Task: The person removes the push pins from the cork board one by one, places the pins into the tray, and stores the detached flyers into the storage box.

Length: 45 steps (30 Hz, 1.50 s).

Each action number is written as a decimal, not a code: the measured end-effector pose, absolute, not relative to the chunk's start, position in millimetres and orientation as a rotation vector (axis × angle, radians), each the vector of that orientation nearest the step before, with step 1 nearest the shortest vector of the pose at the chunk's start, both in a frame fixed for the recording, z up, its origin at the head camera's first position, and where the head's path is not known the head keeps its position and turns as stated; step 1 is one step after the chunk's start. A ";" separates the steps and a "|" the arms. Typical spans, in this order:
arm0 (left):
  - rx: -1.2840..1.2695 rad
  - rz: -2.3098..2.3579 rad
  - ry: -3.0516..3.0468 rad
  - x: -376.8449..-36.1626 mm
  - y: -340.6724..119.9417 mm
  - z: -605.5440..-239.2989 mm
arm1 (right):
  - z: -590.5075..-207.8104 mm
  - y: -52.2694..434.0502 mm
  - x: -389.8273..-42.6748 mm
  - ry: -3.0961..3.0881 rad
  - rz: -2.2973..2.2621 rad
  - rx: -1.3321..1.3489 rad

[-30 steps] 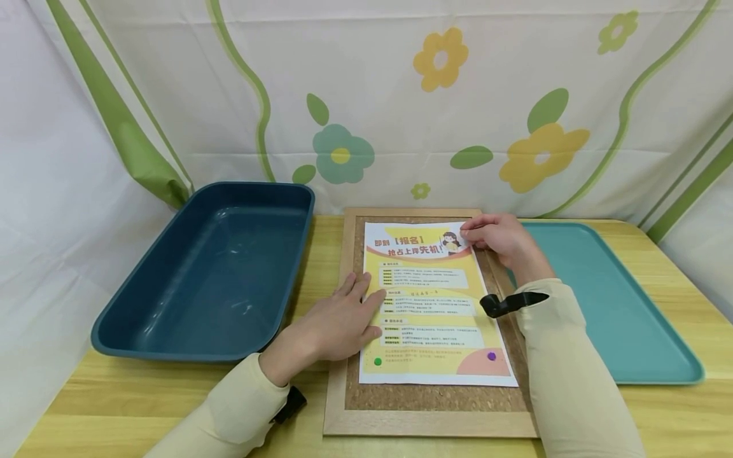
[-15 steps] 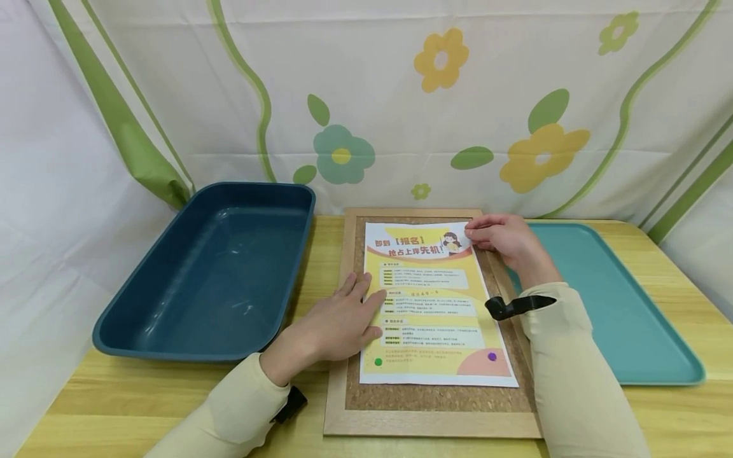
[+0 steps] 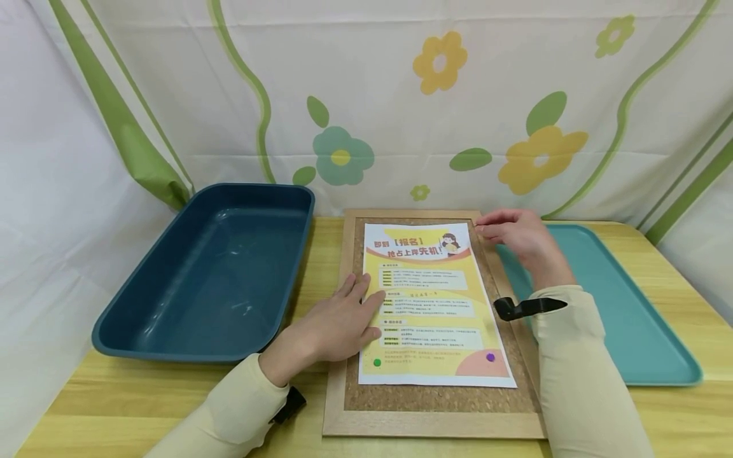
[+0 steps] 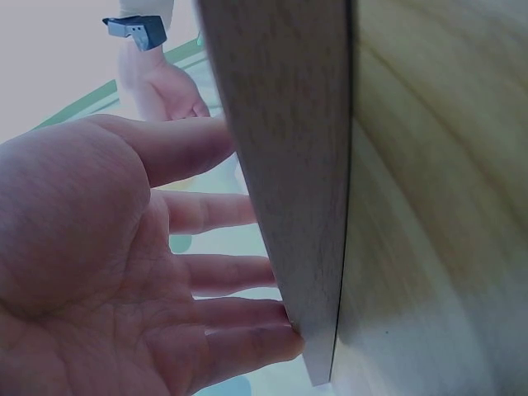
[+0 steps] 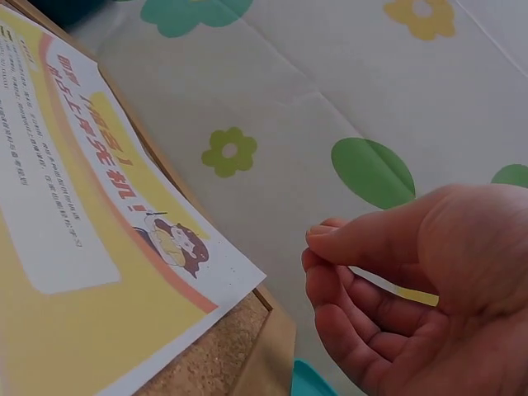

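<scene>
A printed poster lies on the cork board, which has a wooden frame. A green pushpin and a purple pushpin sit at the poster's lower corners. My left hand rests spread along the frame's left side, fingertips over the poster's edge; the left wrist view shows its straight fingers against the frame. My right hand is off the poster's upper right corner. Its fingers curl, and thumb and index tips meet; I cannot tell whether something small is pinched between them.
A deep dark blue tub stands on the left of the wooden table. A flat teal tray lies to the right, partly behind the right arm. A flowered curtain hangs close behind the board.
My right hand has moved off the poster's upper right corner, a little to the right, with its fingertips kept together. The left hand, poster and board have stayed in place.
</scene>
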<state>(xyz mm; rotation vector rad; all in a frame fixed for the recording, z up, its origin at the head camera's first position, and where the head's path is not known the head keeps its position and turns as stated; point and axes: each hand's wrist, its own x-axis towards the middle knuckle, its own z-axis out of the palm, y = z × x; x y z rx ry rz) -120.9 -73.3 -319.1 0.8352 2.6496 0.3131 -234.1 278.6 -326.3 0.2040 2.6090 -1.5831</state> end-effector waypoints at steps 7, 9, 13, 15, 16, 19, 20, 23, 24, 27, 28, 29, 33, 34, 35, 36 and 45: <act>0.827 0.311 2.643 -122.5 -74.6 -320.6 | -324.7 289.2 -231.7 2.607 -1.632 0.215; 0.823 0.310 2.641 -123.2 -74.5 -321.1 | -324.4 293.0 -230.7 2.601 -1.662 0.219; 0.818 0.311 2.635 -123.6 -74.2 -321.6 | -324.3 300.4 -229.2 2.595 -1.697 0.241; 0.814 0.311 2.632 -123.7 -74.1 -321.6 | -324.3 303.5 -228.5 2.593 -1.697 0.257; 0.813 0.312 2.632 -123.6 -74.0 -321.6 | -324.3 305.0 -228.2 2.589 -1.700 0.259; 0.814 0.315 2.635 -123.0 -73.6 -321.3 | -324.1 309.1 -226.7 2.573 -1.717 0.267; 0.813 0.316 2.633 -122.7 -73.3 -321.0 | -324.0 310.4 -226.1 2.566 -1.728 0.270; 0.817 0.317 2.633 -121.9 -72.9 -321.0 | -324.0 313.9 -224.2 2.567 -1.730 0.280; 0.816 0.317 2.632 -121.7 -72.7 -320.8 | -324.1 315.0 -223.6 2.570 -1.727 0.282; 0.818 0.319 2.633 -120.7 -72.7 -320.2 | -324.5 318.8 -222.7 2.584 -1.712 0.285; 0.817 0.321 2.632 -120.4 -72.7 -319.9 | -324.6 320.4 -222.6 2.584 -1.714 0.282; 0.818 0.323 2.632 -120.3 -72.8 -319.9 | -324.6 321.9 -222.6 2.581 -1.720 0.283; 0.816 0.325 2.631 -120.0 -73.1 -319.8 | -324.2 328.0 -222.4 2.558 -1.738 0.282; 0.817 0.324 2.632 -120.0 -73.1 -319.7 | -324.1 329.5 -222.2 2.555 -1.738 0.288; 0.818 0.323 2.634 -120.0 -73.1 -319.4 | -324.1 330.7 -222.0 2.553 -1.737 0.297; 0.818 0.322 2.635 -120.0 -73.1 -319.1 | -324.0 331.8 -221.7 2.552 -1.738 0.299; 0.819 0.321 2.638 -119.7 -73.6 -318.2 | -325.1 340.9 -219.8 2.559 -1.721 0.372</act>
